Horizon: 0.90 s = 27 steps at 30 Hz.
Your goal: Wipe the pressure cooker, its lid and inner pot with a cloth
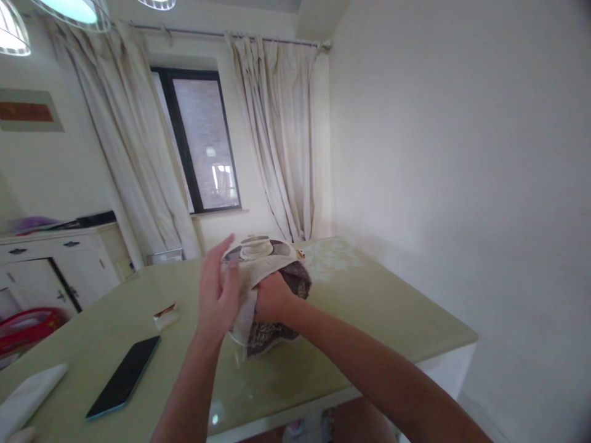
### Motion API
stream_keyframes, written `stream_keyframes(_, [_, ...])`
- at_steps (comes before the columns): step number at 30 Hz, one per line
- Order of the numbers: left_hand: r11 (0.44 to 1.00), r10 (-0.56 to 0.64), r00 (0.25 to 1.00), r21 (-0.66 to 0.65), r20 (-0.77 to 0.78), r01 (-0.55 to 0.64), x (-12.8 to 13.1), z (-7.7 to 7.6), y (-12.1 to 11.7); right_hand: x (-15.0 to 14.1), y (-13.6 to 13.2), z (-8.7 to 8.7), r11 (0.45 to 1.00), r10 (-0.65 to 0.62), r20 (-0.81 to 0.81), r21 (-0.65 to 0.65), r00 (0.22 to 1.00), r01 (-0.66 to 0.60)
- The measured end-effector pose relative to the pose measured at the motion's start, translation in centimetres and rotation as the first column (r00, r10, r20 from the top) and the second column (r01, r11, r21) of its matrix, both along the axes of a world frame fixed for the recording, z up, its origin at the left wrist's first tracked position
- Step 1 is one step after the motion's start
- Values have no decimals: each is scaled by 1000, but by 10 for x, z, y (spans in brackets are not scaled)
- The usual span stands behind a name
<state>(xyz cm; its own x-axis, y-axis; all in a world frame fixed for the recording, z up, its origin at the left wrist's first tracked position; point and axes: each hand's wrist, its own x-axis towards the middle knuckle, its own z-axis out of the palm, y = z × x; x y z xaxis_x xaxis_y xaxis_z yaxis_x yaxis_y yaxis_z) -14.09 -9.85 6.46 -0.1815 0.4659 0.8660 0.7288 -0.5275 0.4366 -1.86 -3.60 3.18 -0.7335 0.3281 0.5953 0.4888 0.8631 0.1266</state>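
Near the middle of the table (392,307) is a patterned cloth (272,335), dark grey-brown and cream, bunched around something round. A pale, ring-shaped part (257,247) shows at its top; what it belongs to, I cannot tell. My left hand (219,289) grips the left side of the bundle, thumb in front and fingers up along the edge. From the right, my right hand (272,298) reaches into the cloth's folds and holds it. Its fingertips are hidden by the fabric.
A dark phone (124,375) lies at the left front, with a white object (30,397) beyond its left side. A small whitish packet (166,315) rests left of my hands. A red basket (30,329) and a white cabinet (50,258) stand past the table's left edge.
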Motion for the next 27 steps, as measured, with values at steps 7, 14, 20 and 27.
stream_keyframes(7, [899, -274, 801, -438, -532, 16, 14, -3, 35, 48, 18, -29, 958, 199, 351, 129, 915, -258])
stream_keyframes(14, [940, -214, 825, -339, -523, 29, 12, -25, 36, 99, 33, -67, 959, 279, -55, 62, 959, -275])
stream_keyframes(20, [973, -176, 837, -223, -518, 66, 26, -56, 26, 102, 27, -86, 985, -126, -609, -168, 783, 28])
stream_keyframes(27, [989, -137, 693, -59, -708, 135, 29, -43, 8, 85, 17, -17, 835, -32, -587, -461, 809, -302])
